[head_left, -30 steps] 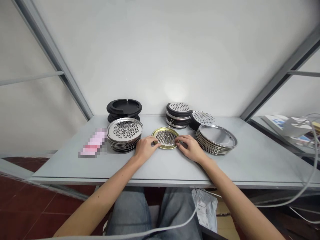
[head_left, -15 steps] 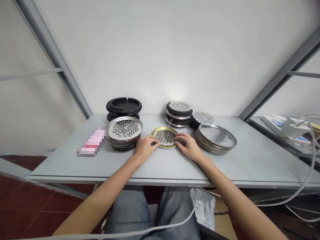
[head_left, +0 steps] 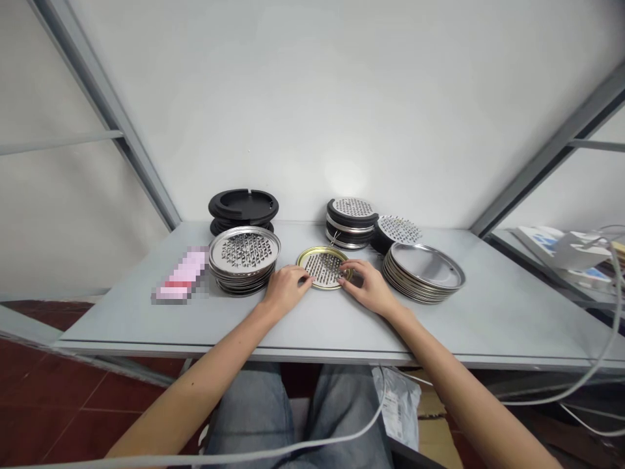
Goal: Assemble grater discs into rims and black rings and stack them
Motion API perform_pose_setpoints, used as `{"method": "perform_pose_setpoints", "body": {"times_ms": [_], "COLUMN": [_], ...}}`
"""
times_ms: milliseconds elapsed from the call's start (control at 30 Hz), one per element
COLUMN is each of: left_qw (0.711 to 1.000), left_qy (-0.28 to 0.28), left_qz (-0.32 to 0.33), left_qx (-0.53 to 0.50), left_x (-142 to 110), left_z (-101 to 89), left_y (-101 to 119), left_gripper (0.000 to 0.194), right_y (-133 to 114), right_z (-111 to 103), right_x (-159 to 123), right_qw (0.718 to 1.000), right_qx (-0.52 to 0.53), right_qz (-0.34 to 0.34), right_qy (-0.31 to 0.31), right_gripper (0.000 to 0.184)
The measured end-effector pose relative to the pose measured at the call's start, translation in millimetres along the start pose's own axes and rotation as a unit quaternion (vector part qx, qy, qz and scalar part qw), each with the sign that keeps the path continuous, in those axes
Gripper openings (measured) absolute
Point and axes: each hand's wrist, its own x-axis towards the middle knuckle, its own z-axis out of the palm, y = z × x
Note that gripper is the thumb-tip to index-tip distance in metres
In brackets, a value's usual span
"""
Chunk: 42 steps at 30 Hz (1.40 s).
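Note:
A round metal grater with a gold-coloured rim lies on the table between my hands, its toothed face up. My left hand grips its lower left edge, with thumb and fingers close together. On the right edge, my right hand has thumb and fingertips closed on the rim. Just left of my left hand stands a stack of round grater plates, teeth showing on the top one. Beside my right hand is a stack of smooth silver discs.
Black ring-shaped bases are stacked at the back left. Behind the grater stands a pile of black-and-silver graters, with another toothed disc on a black base beside it. A blurred pink item lies left. A white cable hangs right.
The view has shifted very slightly. Both hands stay at the grater's edges, with only small movements of the fingers.

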Motion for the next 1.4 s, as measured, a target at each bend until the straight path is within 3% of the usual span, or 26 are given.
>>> {"method": "perform_pose_setpoints", "body": {"times_ms": [333, 667, 900, 1067, 1267, 1400], "left_qw": [0.999, 0.997, 0.997, 0.997, 0.995, 0.995], "left_qy": [0.004, -0.003, -0.024, -0.033, -0.021, -0.007], "left_qz": [0.036, 0.047, 0.051, 0.027, 0.022, 0.026], "left_qx": [-0.034, -0.054, -0.056, -0.071, -0.093, -0.091], "left_x": [0, 0, -2, -2, -2, -3], "left_z": [5.3, 2.2, -0.1, 1.2, 4.5, 6.4], "left_y": [-5, -5, -3, -4, -6, -8], "left_gripper": [0.010, 0.011, 0.014, 0.015, 0.013, 0.013], "right_y": [11, 15, 27, 26, 26, 28], "right_z": [-1, -3, 10, 12, 13, 18], "right_x": [4, 49, 51, 53, 57, 58], "right_qw": [0.999, 0.987, 0.993, 0.989, 0.983, 0.984], "right_qx": [-0.035, -0.130, -0.088, -0.083, -0.066, -0.074], "right_qz": [0.018, 0.091, 0.083, 0.126, 0.170, 0.160], "right_qy": [0.003, 0.004, -0.010, 0.000, -0.010, -0.004], "right_gripper": [0.019, 0.016, 0.011, 0.011, 0.012, 0.013]}}
